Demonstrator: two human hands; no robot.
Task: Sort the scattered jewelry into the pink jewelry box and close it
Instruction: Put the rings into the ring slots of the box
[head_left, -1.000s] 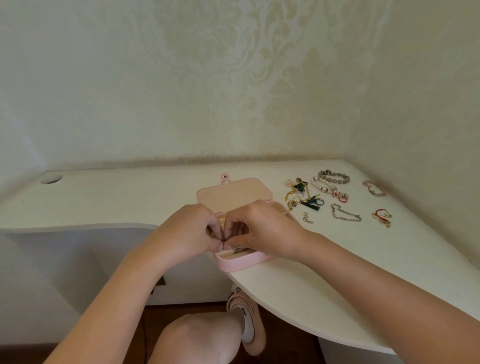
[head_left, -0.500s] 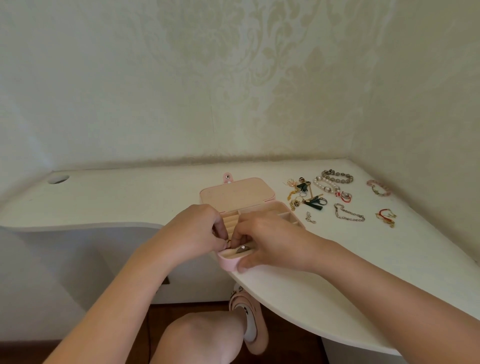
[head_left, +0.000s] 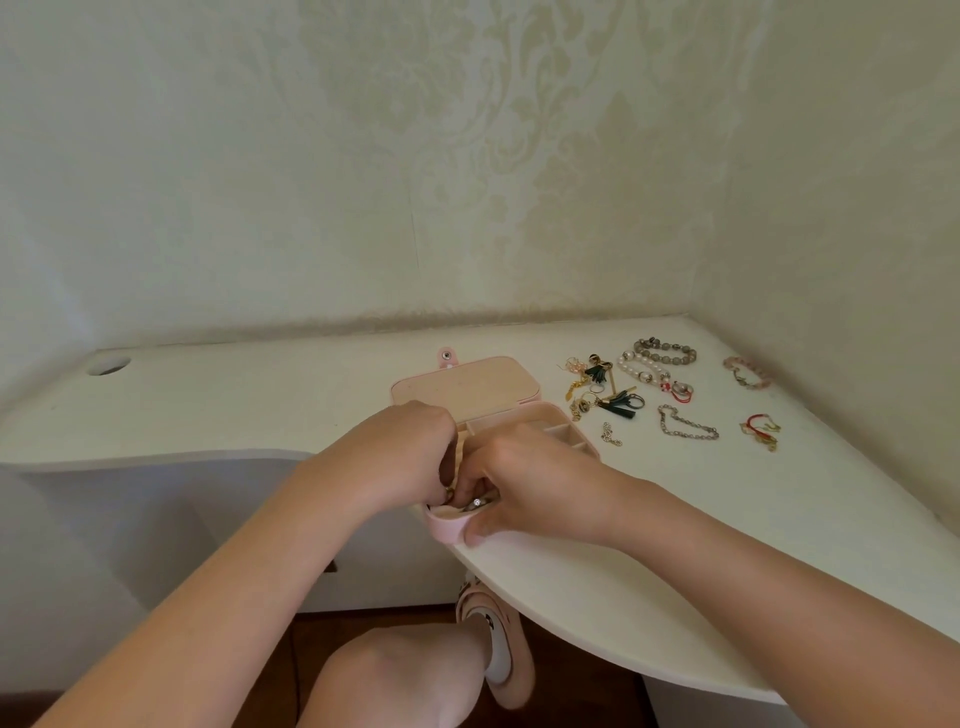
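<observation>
We see a matt white desk, a smooth pink leather-look jewelry box, a glossy white pearl-bead bracelet, a shiny silver metal chain and embossed cream wallpaper.

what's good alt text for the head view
The left hand and right hand meet at a stone-set ring in the near end of an open pink jewelry box on a white desk. Bracelets and chains lie scattered to its right.
</observation>
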